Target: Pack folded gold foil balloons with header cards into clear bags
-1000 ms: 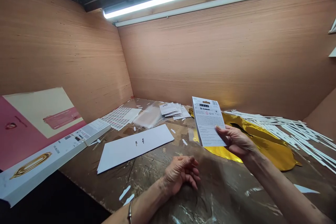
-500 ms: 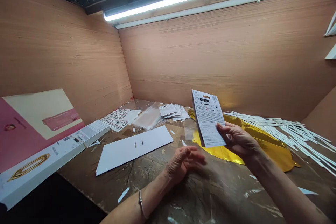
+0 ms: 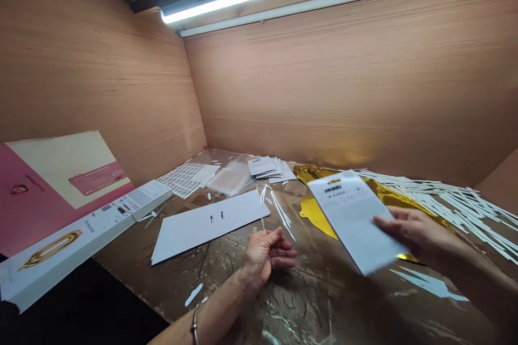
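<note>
1. Card (image 3: 352,218), white, printed, hang hole near its top: up in the right hand (image 3: 416,229), tilted, partly covering the gold foil (image 3: 318,216) from my view.
2. Right hand: grasping the card by its right edge, thumb on the printed face. Motion blur; I can't make out the fingers behind.
3. Left hand (image 3: 267,256): thumb and forefinger pinching clear film (image 3: 285,210). I spot its glare streaks, can't trace its full outline. Other fingers loosely curled. Bracelet (image 3: 194,326) on that wrist.
4. Table (image 3: 218,280), left of the film: white board (image 3: 182,240), 2 small dark marks.
5. Behind the board: label sheet (image 3: 186,179), clear sleeves (image 3: 230,177), overlapping small printed cards (image 3: 263,166).
6. Right side: white sticks (image 3: 449,202), loose, beside the gold foil.
7. Far left: long white pack (image 3: 91,234) with gold loop picture, pink-and-cream panel (image 3: 24,202) behind.
</note>
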A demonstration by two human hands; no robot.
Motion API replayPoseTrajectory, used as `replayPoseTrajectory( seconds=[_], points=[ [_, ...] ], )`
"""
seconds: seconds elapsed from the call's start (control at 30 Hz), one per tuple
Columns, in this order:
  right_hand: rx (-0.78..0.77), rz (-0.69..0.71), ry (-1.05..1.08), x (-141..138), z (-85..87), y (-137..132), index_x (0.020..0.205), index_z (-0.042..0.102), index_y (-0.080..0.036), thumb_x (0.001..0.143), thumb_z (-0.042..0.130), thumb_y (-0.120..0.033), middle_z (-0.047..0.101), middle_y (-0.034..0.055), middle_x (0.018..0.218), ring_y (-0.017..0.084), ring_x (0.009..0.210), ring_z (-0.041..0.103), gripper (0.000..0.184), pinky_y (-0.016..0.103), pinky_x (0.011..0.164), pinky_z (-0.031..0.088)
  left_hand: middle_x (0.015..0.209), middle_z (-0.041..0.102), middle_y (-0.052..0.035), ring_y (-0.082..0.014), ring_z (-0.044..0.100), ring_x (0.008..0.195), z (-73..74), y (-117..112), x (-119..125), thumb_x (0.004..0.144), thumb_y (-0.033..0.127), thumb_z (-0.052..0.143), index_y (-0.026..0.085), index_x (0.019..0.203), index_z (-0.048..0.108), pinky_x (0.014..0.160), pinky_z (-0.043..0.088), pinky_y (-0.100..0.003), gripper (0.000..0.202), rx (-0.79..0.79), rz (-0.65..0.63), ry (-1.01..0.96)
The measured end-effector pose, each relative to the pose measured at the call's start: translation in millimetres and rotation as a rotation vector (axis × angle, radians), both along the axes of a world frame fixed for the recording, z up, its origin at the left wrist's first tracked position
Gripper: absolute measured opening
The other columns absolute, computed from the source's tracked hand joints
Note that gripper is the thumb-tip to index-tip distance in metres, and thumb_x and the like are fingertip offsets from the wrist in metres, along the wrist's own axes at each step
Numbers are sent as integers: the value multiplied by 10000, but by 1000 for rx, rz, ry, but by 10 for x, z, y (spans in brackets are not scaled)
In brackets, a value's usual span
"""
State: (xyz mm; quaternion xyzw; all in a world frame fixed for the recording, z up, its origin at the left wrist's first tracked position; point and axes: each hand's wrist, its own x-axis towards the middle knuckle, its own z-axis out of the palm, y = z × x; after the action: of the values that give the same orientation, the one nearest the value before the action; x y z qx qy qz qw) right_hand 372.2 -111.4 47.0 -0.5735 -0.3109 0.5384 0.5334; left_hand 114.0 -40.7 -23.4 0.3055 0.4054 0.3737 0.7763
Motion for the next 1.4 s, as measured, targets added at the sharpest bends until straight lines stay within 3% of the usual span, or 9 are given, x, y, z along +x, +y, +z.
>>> replayPoseTrajectory(
  seconds=[0.1,0.2,0.43,0.73,0.9,1.0,1.13,1.23,1.4],
  points=[
    [-151,430,65,-144,-119,-329,811,671,-138,641,640,-312,682,120,753,210,625,638,245,271,570,467,562,606,-73,-219,625,531,-14,39,12,707,309,622,89,655,505,477,504,-333,254,-19,45,-10],
    [-228,523,71,-379,-289,-516,841,664,-130,573,671,-283,680,99,794,228,713,637,309,276,633,474,574,611,-79,-214,625,538,-16,22,59,714,302,617,88,654,508,477,503,-324,247,-35,40,-30],
    [-300,433,76,-626,-520,-373,731,666,-128,501,664,-158,665,44,651,197,656,626,233,247,599,470,579,627,-83,-146,591,463,116,-121,9,711,303,622,97,652,513,400,425,-203,240,-28,16,4],
    [-47,338,66,-782,-454,-294,777,668,-178,647,624,-279,668,44,673,209,632,622,171,291,594,467,582,633,-69,-125,544,430,138,-248,-164,612,419,676,87,671,592,388,390,-208,348,146,112,2],
    [43,183,7,-907,-571,-328,864,630,-165,711,577,-350,624,2,600,181,553,595,246,266,499,441,519,613,-49,-128,520,419,142,-282,-58,605,413,674,87,615,604,400,413,-236,334,239,100,-7],
    [118,87,-32,-965,-665,-323,897,602,-175,751,540,-365,614,-13,617,168,563,578,247,259,503,437,658,663,-67,-154,576,532,223,-262,50,630,311,672,92,731,656,489,456,-256,242,338,99,-41],
    [235,10,-153,-929,-591,-267,913,600,-196,699,615,-331,656,9,840,185,756,584,253,263,651,467,832,678,-60,-194,604,774,434,-182,118,670,185,624,132,851,683,730,458,-287,197,576,-8,-89],
    [316,-16,-222,-800,-406,-245,1009,582,-251,643,671,-268,640,0,979,193,878,568,377,268,759,458,736,677,-42,-195,599,724,551,-140,77,685,172,600,135,818,701,695,456,-274,171,764,-167,92],
    [380,-12,-429,-627,-354,-246,852,683,-212,679,623,-277,668,11,767,194,747,573,195,280,709,466,765,674,-38,-203,594,757,480,-142,25,732,157,532,141,919,677,705,458,-281,237,875,-338,153]
  ],
)
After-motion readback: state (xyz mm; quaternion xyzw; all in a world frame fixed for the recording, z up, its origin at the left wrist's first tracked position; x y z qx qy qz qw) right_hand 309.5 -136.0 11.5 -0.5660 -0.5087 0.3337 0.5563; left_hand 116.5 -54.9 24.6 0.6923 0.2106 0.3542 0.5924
